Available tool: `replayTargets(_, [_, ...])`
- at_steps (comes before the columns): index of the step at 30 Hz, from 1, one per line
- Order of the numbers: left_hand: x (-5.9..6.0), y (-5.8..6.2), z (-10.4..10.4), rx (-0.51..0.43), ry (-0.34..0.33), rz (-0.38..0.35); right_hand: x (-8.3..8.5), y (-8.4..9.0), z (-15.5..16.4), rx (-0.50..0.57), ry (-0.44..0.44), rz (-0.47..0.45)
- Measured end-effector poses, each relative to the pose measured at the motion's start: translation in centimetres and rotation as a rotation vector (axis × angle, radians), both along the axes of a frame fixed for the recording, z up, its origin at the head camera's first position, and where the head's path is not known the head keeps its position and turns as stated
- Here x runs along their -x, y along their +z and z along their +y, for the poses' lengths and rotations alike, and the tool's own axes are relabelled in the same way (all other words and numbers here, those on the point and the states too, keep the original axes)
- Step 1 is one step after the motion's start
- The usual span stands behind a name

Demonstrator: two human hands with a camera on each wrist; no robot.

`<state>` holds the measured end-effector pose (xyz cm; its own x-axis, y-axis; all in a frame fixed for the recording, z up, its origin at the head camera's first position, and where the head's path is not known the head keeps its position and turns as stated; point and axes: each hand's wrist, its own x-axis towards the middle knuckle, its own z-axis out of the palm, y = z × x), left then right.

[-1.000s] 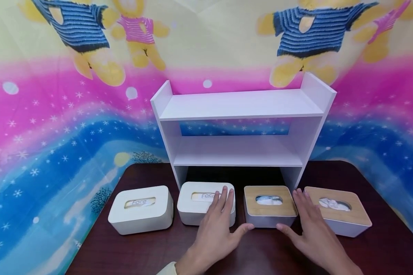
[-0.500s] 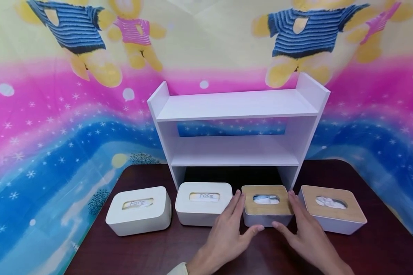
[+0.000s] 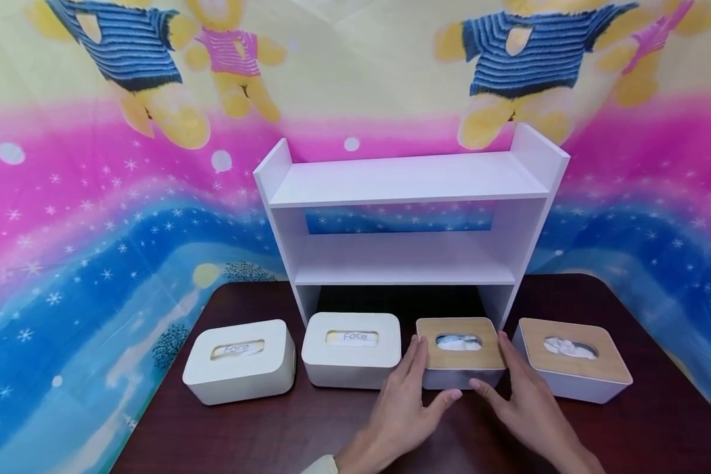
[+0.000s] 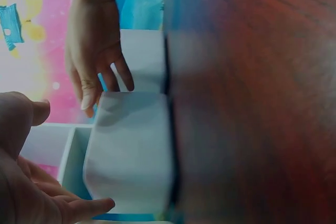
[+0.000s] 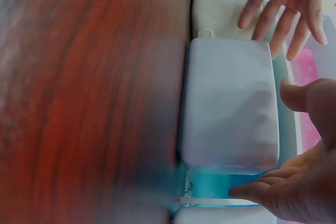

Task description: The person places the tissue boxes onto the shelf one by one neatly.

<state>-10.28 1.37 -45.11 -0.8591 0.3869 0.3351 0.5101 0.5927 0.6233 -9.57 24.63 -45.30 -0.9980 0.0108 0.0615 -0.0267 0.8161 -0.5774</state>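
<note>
My left hand [image 3: 404, 409] has come across from over the inner white box [image 3: 351, 359] to the left side of the inner tan box [image 3: 459, 361]; my right hand [image 3: 527, 409] stays at its right side, so the two now flank it; I judge the hands to be lined up, with no grip taken yet. Both are spread wide, fingers long and thumbs apart, holding nothing; whether my left fingertips touch the box I cannot tell. It stands on the table [image 3: 261, 434], right of middle, before the shelf [image 3: 405, 257] that is set towards the far edge; the outer tan box [image 3: 575, 362] is nearer the right edge, the outer white box [image 3: 239, 368] nearer the left.
</note>
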Motion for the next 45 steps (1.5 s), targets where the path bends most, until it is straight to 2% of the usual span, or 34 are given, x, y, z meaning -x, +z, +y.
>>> replayTargets(8, [1.0,-1.7,0.5,-0.098,0.004,-0.084,0.6,-0.7,0.6,0.029,0.003,-0.055])
replayTargets(11, [1.4,-2.2,0.5,-0.110,0.020,-0.127,0.9,-0.9,0.6,0.039,0.011,-0.066])
replayTargets(14, [1.7,-2.4,0.5,-0.109,0.040,-0.136,1.1,-0.9,0.7,0.052,0.006,-0.106])
replayTargets(25, [2.1,-2.5,0.9,-0.099,0.068,-0.161,1.2,-1.1,1.2,0.079,0.001,-0.118])
replayTargets(32, [2.2,-2.6,1.2,-0.093,0.067,-0.112,1.1,-1.2,1.3,0.066,0.002,-0.088])
replayTargets(45, [2.0,-2.0,1.1,-0.053,0.093,-0.113,0.9,-0.9,1.1,0.080,-0.029,-0.082])
